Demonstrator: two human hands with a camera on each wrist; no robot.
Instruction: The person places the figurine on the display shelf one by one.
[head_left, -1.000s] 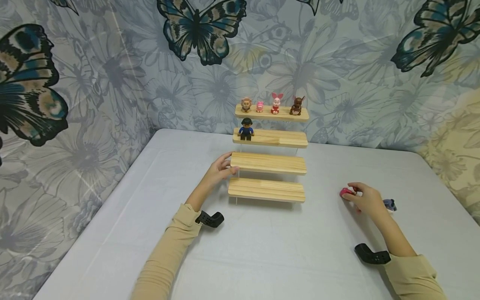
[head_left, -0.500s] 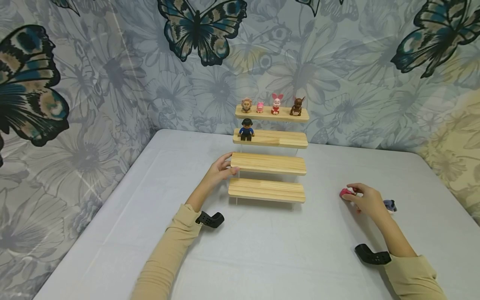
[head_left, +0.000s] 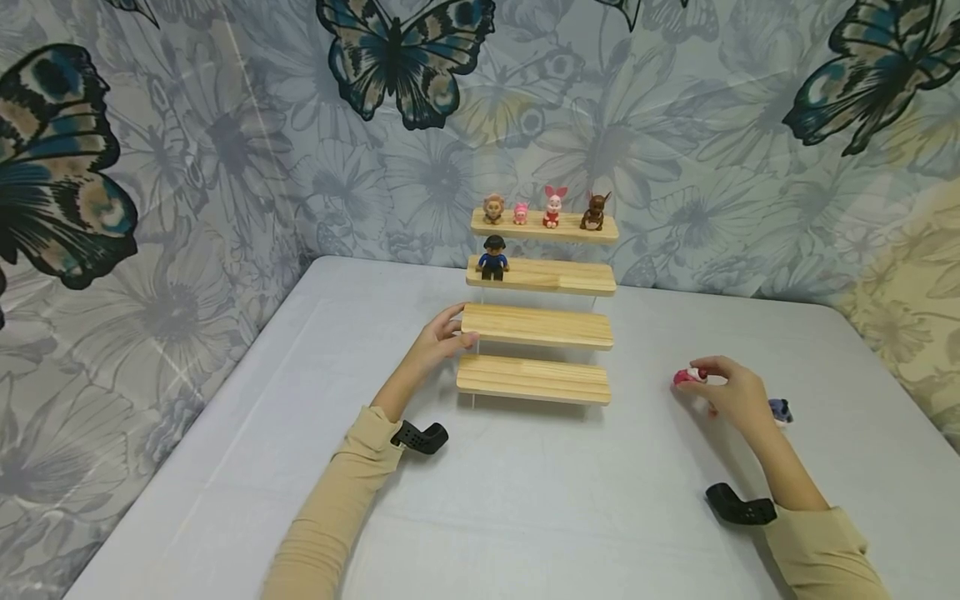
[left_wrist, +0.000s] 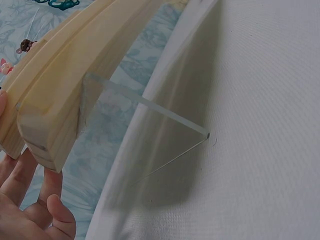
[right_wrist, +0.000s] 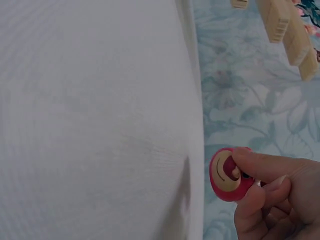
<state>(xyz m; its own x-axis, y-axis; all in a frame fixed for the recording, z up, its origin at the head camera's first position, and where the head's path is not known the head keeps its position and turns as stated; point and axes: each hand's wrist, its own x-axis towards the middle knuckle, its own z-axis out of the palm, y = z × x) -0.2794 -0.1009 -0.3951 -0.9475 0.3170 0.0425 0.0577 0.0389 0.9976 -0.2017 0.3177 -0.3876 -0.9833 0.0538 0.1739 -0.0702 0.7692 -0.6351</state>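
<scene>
Right now my right hand (head_left: 735, 396) pinches a pink toy figure (right_wrist: 222, 175) between thumb and fingers, over the right part of the white table (head_left: 540, 508), well apart from the tiered shelf (head_left: 532, 380). A blue-grey figure (head_left: 781, 409), partly hidden, shows just beside that wrist. My left hand (head_left: 433, 342) grips the left end of the board second from near. Four small figures (head_left: 552, 213) stand on the far board, a blue-shirted one (head_left: 493, 262) on the next
</scene>
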